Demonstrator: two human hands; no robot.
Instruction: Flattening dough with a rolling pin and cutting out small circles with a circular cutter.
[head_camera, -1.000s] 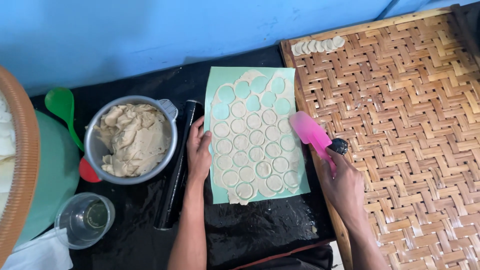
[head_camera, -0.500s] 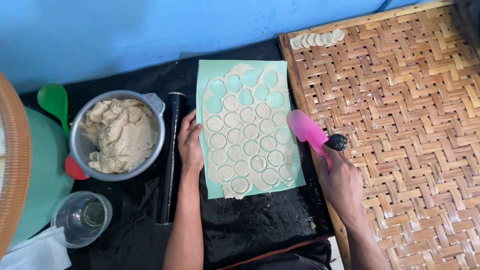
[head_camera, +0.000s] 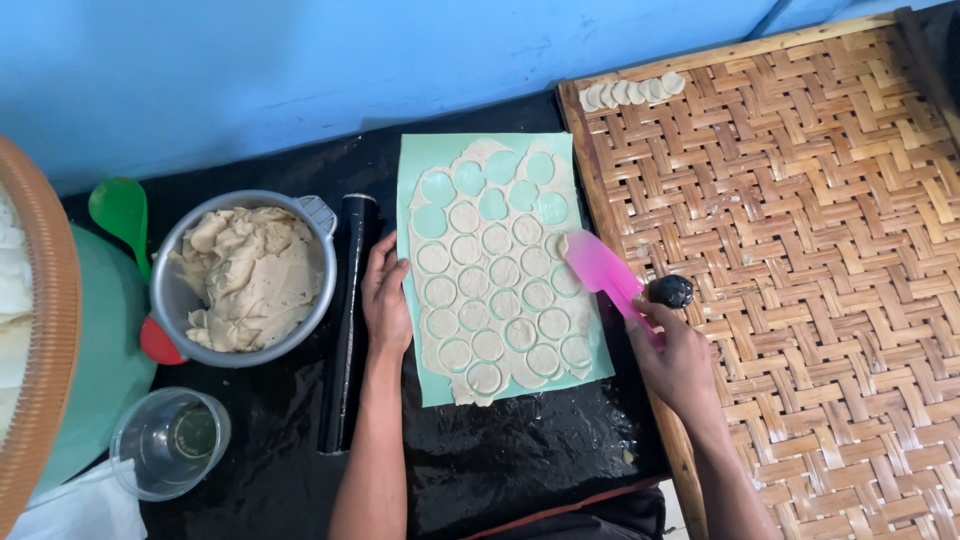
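Observation:
A pale green mat (head_camera: 415, 160) lies on the black sheet, covered by thin rolled dough (head_camera: 495, 280) cut into several round discs; some holes near the top show bare mat. My left hand (head_camera: 385, 300) rests flat on the mat's left edge, holding nothing. My right hand (head_camera: 675, 355) grips the handle of a pink spatula (head_camera: 598, 268), whose blade touches a disc at the dough's right edge. A small dark round cutter (head_camera: 671, 291) sits just above that hand, at the woven tray's edge.
A metal pot of dough (head_camera: 250, 275) stands to the left, beside a black rolling pin (head_camera: 348, 315). A woven bamboo tray (head_camera: 820, 260) fills the right, with a row of cut discs (head_camera: 630, 92) at its top left. A glass (head_camera: 170, 445) and green basin (head_camera: 85, 360) sit at the left.
The view has shifted slightly. The pink spatula's blade has moved left onto the right edge of the dough. My left hand stays on the mat's left edge.

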